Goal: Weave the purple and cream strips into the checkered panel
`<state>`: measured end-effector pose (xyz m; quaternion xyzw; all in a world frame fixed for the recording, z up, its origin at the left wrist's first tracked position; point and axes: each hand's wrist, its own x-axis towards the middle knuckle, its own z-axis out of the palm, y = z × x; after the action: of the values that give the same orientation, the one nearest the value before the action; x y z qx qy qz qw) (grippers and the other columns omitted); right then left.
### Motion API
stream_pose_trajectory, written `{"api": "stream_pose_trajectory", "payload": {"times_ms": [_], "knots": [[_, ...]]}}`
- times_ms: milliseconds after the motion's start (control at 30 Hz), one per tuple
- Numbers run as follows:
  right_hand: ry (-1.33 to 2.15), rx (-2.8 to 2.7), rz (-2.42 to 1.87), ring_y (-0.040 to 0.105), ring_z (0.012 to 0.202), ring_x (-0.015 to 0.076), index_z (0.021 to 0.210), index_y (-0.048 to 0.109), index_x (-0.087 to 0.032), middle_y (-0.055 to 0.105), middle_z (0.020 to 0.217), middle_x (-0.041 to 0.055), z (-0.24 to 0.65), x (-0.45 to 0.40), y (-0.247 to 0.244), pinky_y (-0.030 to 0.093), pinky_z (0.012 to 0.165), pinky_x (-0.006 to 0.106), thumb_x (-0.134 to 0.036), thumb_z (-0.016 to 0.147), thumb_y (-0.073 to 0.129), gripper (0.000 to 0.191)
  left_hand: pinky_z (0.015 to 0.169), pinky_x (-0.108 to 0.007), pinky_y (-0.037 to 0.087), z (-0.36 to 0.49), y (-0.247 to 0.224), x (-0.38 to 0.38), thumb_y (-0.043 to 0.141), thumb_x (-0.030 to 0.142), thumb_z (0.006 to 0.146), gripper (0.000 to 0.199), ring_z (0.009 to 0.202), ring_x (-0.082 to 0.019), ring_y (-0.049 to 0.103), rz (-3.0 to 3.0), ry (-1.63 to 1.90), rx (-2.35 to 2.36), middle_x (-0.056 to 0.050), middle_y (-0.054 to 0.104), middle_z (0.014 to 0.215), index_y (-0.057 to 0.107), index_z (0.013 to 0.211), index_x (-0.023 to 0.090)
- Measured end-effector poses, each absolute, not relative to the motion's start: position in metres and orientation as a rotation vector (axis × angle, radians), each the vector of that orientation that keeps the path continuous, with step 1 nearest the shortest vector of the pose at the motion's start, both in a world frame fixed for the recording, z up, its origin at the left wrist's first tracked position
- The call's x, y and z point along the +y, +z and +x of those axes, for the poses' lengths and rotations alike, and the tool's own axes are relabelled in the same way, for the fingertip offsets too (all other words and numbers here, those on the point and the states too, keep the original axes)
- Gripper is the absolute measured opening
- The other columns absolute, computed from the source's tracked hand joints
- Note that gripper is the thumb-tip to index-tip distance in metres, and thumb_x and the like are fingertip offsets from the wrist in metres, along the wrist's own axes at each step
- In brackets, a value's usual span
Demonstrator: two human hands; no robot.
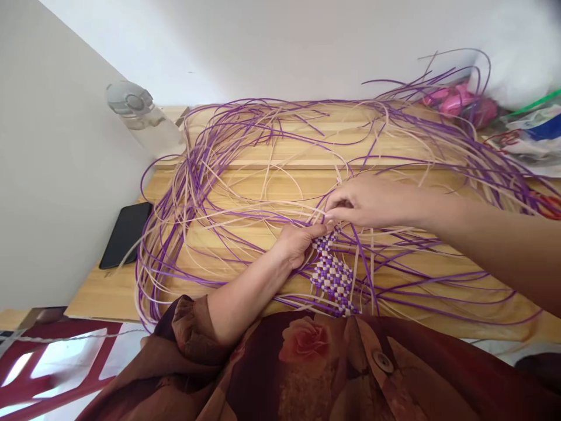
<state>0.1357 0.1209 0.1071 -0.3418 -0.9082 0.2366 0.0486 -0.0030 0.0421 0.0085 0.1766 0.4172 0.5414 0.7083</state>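
Note:
A purple and cream woven piece point(333, 276) lies on the wooden table close to my body, its checked pattern made of narrow strips. My left hand point(300, 241) grips its far left edge, thumb pressed on top. Just beyond that edge, my right hand point(362, 202) pinches a strip with thumb and fingertips; the fingers partly hide which strip. Long loose purple and cream strips point(199, 169) run out from the weave to both sides and curl across the table.
A clear bottle with a grey lid point(146, 117) stands at the back left. A black phone point(126, 235) lies at the table's left edge. Pink items point(458, 102) and plastic bags point(537, 131) sit at the back right. A white wall point(280, 47) rises behind the table.

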Motion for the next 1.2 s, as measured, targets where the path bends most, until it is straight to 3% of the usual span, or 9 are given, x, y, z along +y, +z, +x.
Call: {"api": "stream_pose_trajectory", "payload": {"times_ms": [100,333,667,867,1000,1200], "knots": [[0.674,-2.929,-0.969,0.059,0.060,0.0126,0.076,0.076,-0.022,0.071,0.070,-0.0003,0.123,0.119,0.097,0.036,0.057,0.026,-0.017,0.077,0.062,0.014,0.087,-0.036,0.053,-0.003,0.006,0.042,0.090,0.018,0.044,0.038,0.082,-0.022,0.071,0.443,1.240,0.929,-0.009,0.076,0.088,0.074,0.077,0.011],[0.655,-2.911,-0.635,0.061,0.071,0.0132,0.080,0.074,-0.018,0.071,0.078,0.0017,0.124,0.126,0.085,0.040,0.069,0.025,-0.015,0.080,0.055,0.019,0.087,-0.038,0.052,-0.003,0.006,0.040,0.090,0.019,0.045,0.038,0.086,-0.024,0.070,0.489,1.238,0.944,-0.008,0.076,0.086,0.074,0.079,0.013],[0.828,-2.938,-0.414,0.056,0.065,0.0111,0.068,0.069,-0.018,0.066,0.067,-0.0014,0.102,0.144,0.068,0.036,0.063,0.024,-0.015,0.077,0.053,0.019,0.080,-0.034,0.052,-0.006,0.006,0.042,0.086,0.013,0.047,0.031,0.071,-0.019,0.068,0.304,1.138,1.080,-0.006,0.074,0.077,0.072,0.074,0.012],[0.661,-2.572,-0.811,0.057,0.064,0.0116,0.080,0.071,-0.017,0.068,0.071,0.0006,0.115,0.117,0.068,0.036,0.062,0.025,-0.028,0.087,0.057,0.019,0.080,-0.036,0.054,-0.003,0.006,0.045,0.081,0.012,0.052,0.025,0.072,-0.022,0.069,0.198,1.159,1.075,-0.008,0.074,0.075,0.072,0.075,0.011],[0.562,-2.330,-1.193,0.054,0.058,0.0123,0.071,0.068,-0.019,0.065,0.065,0.0009,0.141,0.073,0.060,0.035,0.057,0.027,-0.046,0.083,0.067,0.029,0.074,-0.035,0.054,-0.002,0.004,0.046,0.085,0.015,0.047,0.027,0.070,-0.023,0.068,0.164,1.120,1.103,-0.009,0.072,0.070,0.070,0.069,0.011],[1.033,-2.008,-1.526,0.051,0.053,0.0114,0.077,0.066,-0.020,0.063,0.063,-0.0004,0.152,0.045,0.029,0.037,0.049,0.024,-0.046,0.080,0.068,0.026,0.070,-0.030,0.050,-0.004,0.002,0.044,0.088,0.024,0.047,0.032,0.071,-0.019,0.065,0.211,1.135,1.108,-0.009,0.073,0.077,0.072,0.071,0.011]]}}
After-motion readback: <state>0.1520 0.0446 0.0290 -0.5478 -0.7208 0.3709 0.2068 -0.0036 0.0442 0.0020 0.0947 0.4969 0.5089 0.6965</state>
